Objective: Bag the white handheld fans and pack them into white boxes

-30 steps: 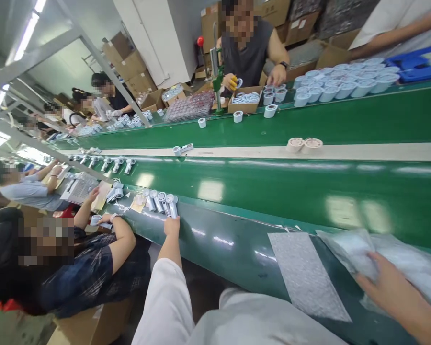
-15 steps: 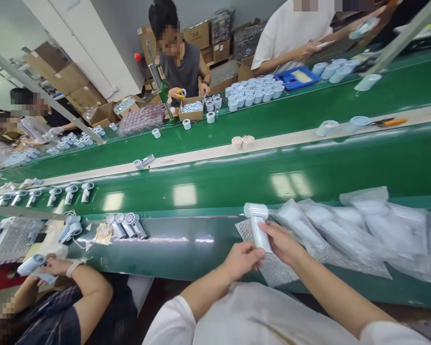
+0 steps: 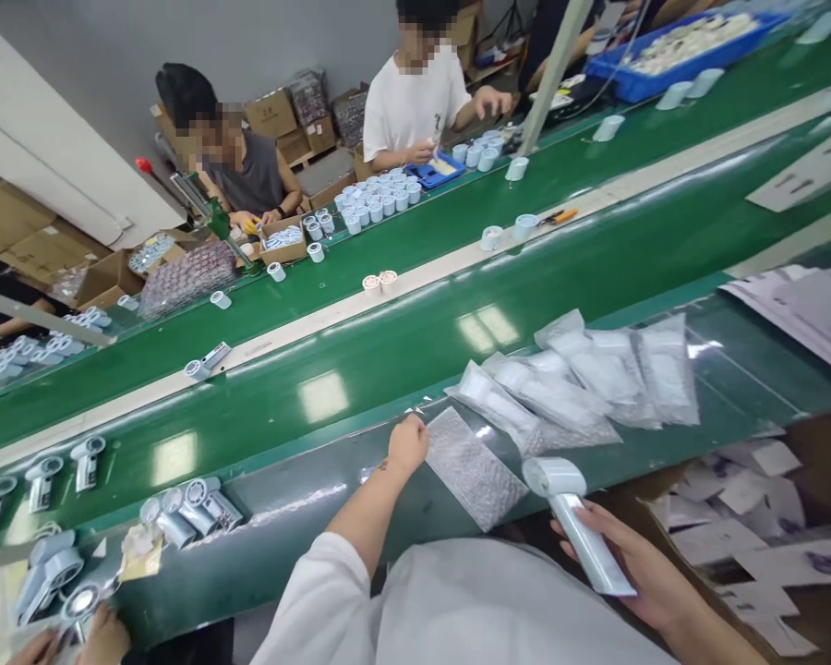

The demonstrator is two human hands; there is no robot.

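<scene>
Fan: we hold a small pale handheld fan low at our right, off the near edge of the green bench, with its round head up and tilted left.
Right hand: our right hand is wrapped round the lower handle, palm underneath and fingers closed on it.
Left hand: our left hand rests on the top-left corner of a flat bubble pouch lying on the bench. It may be pinching that corner, but the fingertips are hidden, so we cannot tell.
Nearby: a heap of filled clear bags lies just beyond the pouch, and a box of paper slips sits to our right.
Weight: we judge the fan light and easy in one hand.
Feel: it looks like stiff, smooth plastic, likely a little slippery, and the head looks the more breakable part.
Best hold: mid-handle, clear of the head.
Pouch: soft and limp, best taken by an edge.
</scene>
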